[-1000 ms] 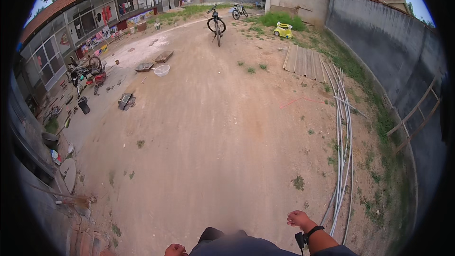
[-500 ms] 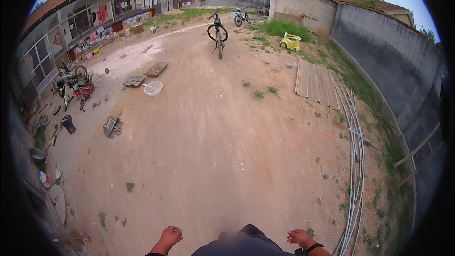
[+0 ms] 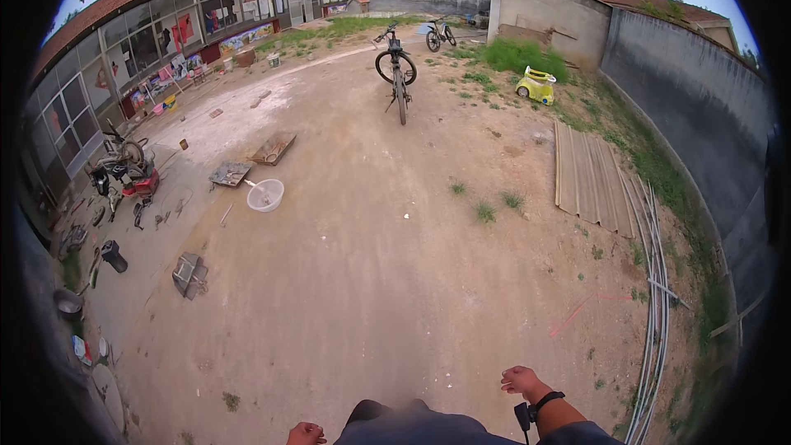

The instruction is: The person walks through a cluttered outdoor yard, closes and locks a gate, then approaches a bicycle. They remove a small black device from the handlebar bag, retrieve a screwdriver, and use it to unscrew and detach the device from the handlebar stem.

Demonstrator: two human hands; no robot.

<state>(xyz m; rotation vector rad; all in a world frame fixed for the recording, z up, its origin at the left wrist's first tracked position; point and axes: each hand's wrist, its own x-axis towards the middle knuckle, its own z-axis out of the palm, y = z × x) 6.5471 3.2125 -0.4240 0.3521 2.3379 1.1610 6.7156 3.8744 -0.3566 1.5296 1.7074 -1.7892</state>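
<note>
I see my left hand (image 3: 306,432) at the bottom edge, partly cut off, with its fingers curled and nothing seen in them. My right hand (image 3: 517,380), loosely closed and holding nothing, is right of my body over bare dirt; a black watch-like band (image 3: 547,400) is on that wrist, with a small black device beside it. Ahead of me a black bicycle (image 3: 397,74) stands upright, and a smaller bicycle (image 3: 438,35) stands farther back. A translucent plastic basin (image 3: 265,196) lies left of centre near two shallow metal trays (image 3: 273,147).
Left are a partly dismantled motorbike (image 3: 124,173), a black bin (image 3: 114,255), metal scraps (image 3: 189,276) and a long windowed building (image 3: 189,25). Right are long pipes (image 3: 657,321), corrugated sheets (image 3: 589,173), a yellow toy car (image 3: 535,87) and a grey wall (image 3: 684,107) with weeds along it.
I have moved forward, so the bicycle, basin, sheets and pipes appear nearer and lower. My left hand swung forward half a second ago and is back by my side now.
</note>
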